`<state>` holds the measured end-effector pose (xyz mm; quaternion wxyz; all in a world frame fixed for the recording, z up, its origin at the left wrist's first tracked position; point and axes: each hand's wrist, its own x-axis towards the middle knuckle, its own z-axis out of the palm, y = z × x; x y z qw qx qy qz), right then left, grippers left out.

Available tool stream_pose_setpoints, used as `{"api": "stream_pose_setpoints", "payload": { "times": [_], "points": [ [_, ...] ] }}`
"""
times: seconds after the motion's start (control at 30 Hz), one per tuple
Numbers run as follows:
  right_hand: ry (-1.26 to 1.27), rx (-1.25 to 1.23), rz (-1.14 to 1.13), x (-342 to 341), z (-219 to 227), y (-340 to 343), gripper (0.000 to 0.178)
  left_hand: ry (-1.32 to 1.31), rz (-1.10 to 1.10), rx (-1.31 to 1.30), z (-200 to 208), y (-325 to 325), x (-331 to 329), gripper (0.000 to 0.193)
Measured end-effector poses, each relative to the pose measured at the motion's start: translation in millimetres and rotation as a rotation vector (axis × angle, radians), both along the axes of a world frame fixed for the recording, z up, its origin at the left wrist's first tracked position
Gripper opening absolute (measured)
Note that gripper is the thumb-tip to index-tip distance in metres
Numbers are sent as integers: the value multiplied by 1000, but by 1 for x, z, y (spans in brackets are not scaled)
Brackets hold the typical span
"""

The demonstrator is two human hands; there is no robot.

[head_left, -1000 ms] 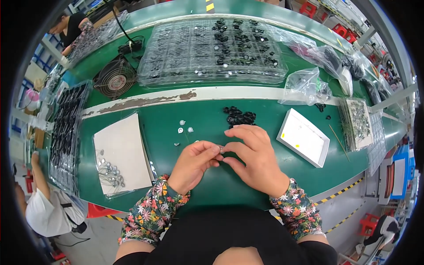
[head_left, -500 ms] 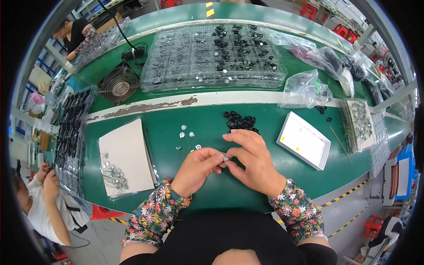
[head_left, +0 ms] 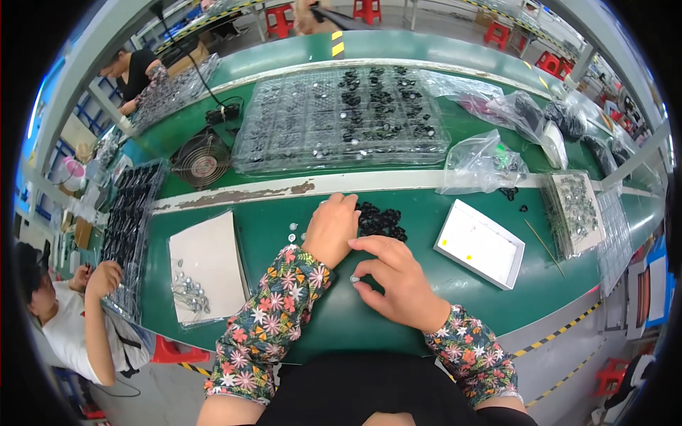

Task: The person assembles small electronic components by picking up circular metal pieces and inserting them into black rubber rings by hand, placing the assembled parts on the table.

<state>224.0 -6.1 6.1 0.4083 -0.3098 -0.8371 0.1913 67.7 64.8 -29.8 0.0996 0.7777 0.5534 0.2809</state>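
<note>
My right hand (head_left: 401, 285) is closed in a pinch, thumb against forefinger, around a small pale-grey round piece (head_left: 354, 279). Its other fingers curve above the pinch. Farther forward, my left hand (head_left: 331, 231) reaches out palm down at the left edge of a pile of small black ring-like parts (head_left: 383, 222). Its thumb and fingertips are mostly hidden, so its grip does not show. Just left of this hand lie a few small white round pieces (head_left: 292, 238), partly covered by the hand and the flowered sleeve.
A beige board (head_left: 206, 255) with several silvery wired pieces lies at left. At right are an open white box (head_left: 479, 245) and a thin stick (head_left: 544, 247). Behind the white ledge (head_left: 398, 180) stand clear compartment trays (head_left: 284, 128) and a fan (head_left: 202, 162). Another person (head_left: 74, 319) sits at left.
My hands were together at the grey piece. The left has let go and moved forward to the black pile; the right keeps the piece. The view has tilted slightly upward.
</note>
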Motion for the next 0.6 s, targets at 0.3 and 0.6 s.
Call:
{"api": "stream_pose_setpoints", "payload": {
  "times": [0.3, 0.6],
  "points": [
    [62, 20, -88, 7, 4, 7, 24, -211, -24, -36, 16, -13, -2, 17],
    [326, -228, -77, 8, 9, 4, 22, -1224, -250, -666, 33, -78, -24, 32]
  ]
}}
